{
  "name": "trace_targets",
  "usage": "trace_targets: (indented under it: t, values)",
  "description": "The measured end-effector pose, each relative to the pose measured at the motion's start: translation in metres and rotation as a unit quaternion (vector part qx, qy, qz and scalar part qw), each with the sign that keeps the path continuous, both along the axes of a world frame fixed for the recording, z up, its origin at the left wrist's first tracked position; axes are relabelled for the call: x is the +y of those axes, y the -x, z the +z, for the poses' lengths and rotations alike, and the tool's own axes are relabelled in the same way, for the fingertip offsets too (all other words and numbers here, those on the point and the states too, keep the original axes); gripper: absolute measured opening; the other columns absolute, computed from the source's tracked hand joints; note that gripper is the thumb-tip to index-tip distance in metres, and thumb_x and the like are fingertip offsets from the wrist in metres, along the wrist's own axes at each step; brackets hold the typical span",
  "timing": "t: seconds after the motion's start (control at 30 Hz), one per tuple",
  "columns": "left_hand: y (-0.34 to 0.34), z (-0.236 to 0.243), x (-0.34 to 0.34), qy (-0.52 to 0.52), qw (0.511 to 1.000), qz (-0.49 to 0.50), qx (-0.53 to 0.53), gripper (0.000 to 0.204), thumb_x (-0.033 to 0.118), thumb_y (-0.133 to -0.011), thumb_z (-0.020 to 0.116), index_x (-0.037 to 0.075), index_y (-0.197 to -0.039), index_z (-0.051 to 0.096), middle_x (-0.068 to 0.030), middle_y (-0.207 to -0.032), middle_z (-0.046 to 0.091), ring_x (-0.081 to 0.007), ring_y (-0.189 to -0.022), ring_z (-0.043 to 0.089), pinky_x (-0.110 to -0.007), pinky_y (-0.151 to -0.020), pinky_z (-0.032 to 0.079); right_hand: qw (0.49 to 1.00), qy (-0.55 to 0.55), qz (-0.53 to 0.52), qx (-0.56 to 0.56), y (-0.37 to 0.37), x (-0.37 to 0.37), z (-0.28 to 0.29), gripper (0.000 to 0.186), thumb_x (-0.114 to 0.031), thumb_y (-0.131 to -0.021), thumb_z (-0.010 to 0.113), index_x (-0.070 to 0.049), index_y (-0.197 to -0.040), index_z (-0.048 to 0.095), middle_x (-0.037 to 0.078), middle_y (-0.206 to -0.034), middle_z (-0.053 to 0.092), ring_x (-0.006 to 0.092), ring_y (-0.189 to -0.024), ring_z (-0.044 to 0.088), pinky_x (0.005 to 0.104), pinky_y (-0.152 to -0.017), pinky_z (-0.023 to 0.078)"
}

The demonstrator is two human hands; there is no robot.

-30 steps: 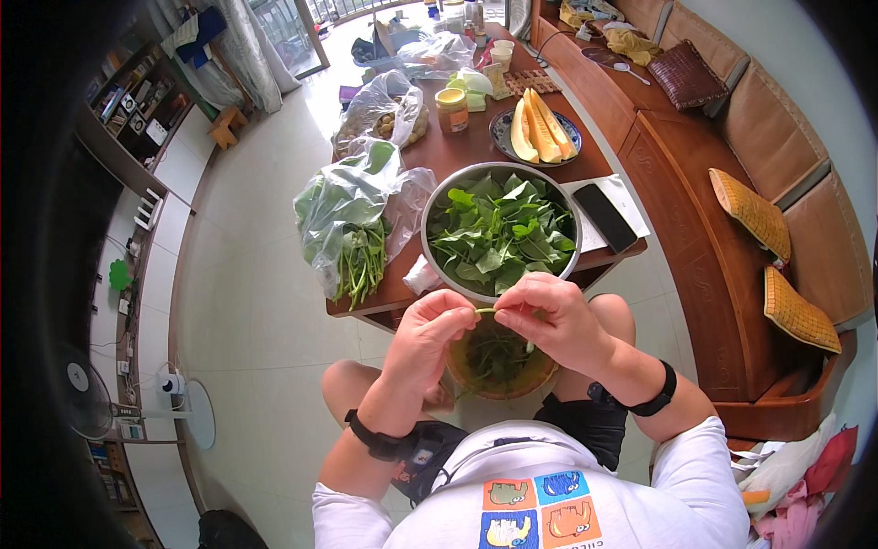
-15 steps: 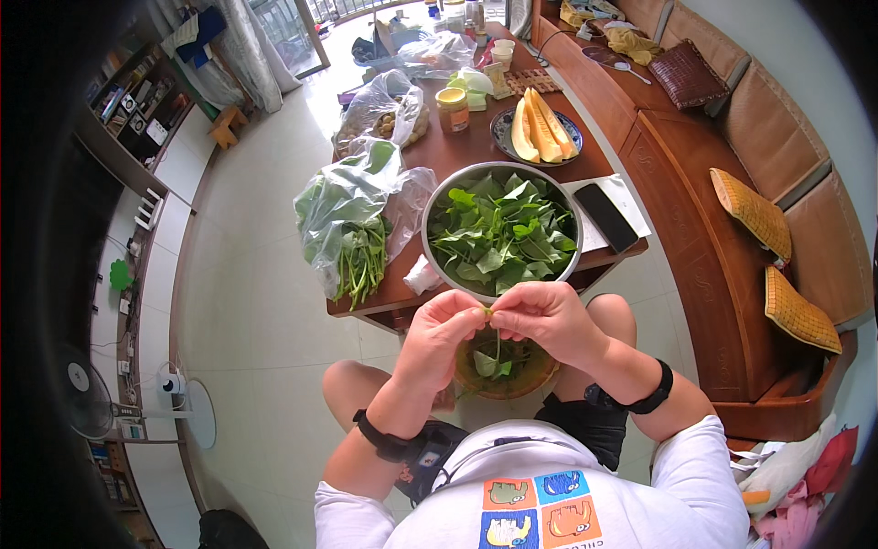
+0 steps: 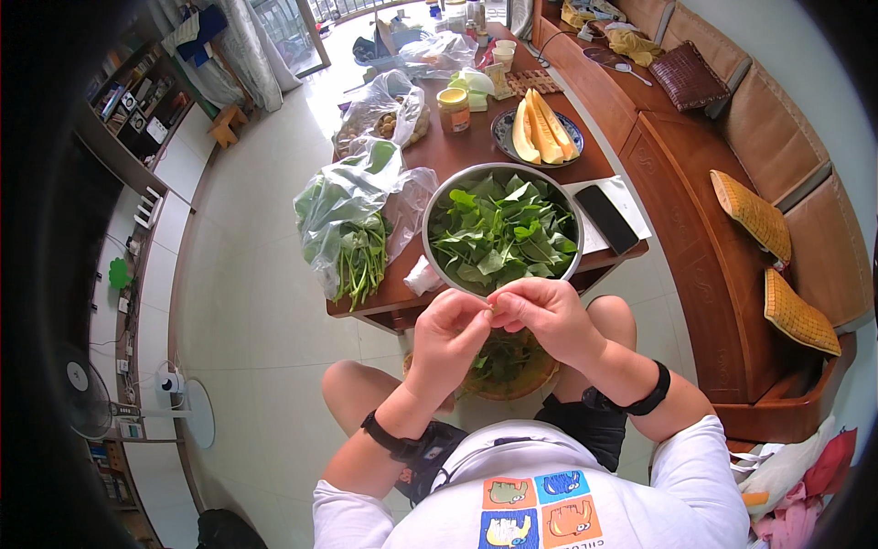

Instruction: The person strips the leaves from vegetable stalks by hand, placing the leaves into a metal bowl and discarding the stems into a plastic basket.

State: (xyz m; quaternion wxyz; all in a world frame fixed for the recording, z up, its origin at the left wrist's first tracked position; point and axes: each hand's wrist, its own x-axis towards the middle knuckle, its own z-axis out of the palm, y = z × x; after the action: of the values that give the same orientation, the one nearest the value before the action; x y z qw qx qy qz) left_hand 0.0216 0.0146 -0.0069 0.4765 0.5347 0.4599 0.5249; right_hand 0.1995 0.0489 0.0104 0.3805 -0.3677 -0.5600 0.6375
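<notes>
My left hand and my right hand meet at the near rim of a steel bowl piled with green leaves. Both have fingertips pinched together on a small piece of green stem, mostly hidden by the fingers. Below them, between my knees, a yellowish round container holds stems and leaves, partly hidden by my hands. Left of the bowl, a bunch of stemmed greens pokes out of a clear plastic bag. A black phone rests on white paper right of the bowl.
The wooden table also bears a plate of melon slices, a jar, a bag of round items and clutter. A wooden sofa with cushions runs along the right; a fan and cabinets stand left.
The stem held earlier, first horizontal, then hanging with a leaf below my fingers, is now mostly out of sight. My left hand has moved slightly right; both still meet at the fingertips.
</notes>
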Motion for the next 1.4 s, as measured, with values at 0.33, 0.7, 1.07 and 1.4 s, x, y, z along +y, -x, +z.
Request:
trace_targets:
  t: [0.33, 0.7, 1.07, 1.4]
  values:
    - [0.003, 0.017, -0.001, -0.301, 0.917, -0.07, 0.254, 0.015, -0.002, -0.067, 0.067, 0.006, -0.076, 0.059, -0.0078, -0.109, 0.07, -0.0211, -0.077, 0.06, -0.034, -0.071, 0.046, 0.998, 0.06, -0.004, 0.031, -0.017, 0.022, -0.003, 0.018, -0.021, -0.099, 0.056, -0.006, -0.097, 0.065, 0.004, -0.087, 0.071, 0.0066, -0.063, 0.062, 0.0181, -0.054, 0.043]
    - [0.004, -0.003, -0.011, -0.223, 0.943, -0.147, 0.198, 0.011, -0.002, -0.074, 0.065, 0.005, -0.08, 0.059, -0.0063, -0.093, 0.072, -0.0205, -0.072, 0.063, -0.032, -0.068, 0.048, 0.992, 0.069, -0.068, 0.083, -0.034, 0.038, 0.003, 0.018, -0.023, -0.103, 0.049, -0.008, -0.098, 0.057, 0.01, -0.086, 0.072, 0.0109, -0.061, 0.066, 0.0189, -0.051, 0.048]
    - [0.01, -0.089, -0.016, 0.006, 0.958, -0.178, 0.224, 0.011, 0.005, -0.081, 0.066, 0.002, -0.091, 0.066, -0.0095, -0.085, 0.068, -0.0202, -0.078, 0.066, -0.033, -0.068, 0.052, 0.954, -0.204, -0.219, 0.009, -0.027, 0.067, 0.018, 0.016, -0.02, -0.101, 0.054, -0.005, -0.103, 0.06, 0.008, -0.088, 0.071, 0.0137, -0.078, 0.068, 0.025, -0.062, 0.051]
    - [0.007, -0.184, -0.007, -0.066, 0.901, -0.228, 0.363, 0.035, 0.017, -0.083, 0.068, 0.008, -0.116, 0.067, -0.0143, -0.106, 0.069, -0.0331, -0.098, 0.065, -0.039, -0.085, 0.051, 0.77, -0.536, -0.022, -0.346, -0.007, 0.112, -0.037, 0.012, -0.014, -0.083, 0.068, -0.007, -0.092, 0.066, 0.008, -0.092, 0.069, 0.0267, -0.09, 0.064, 0.0388, -0.081, 0.051]
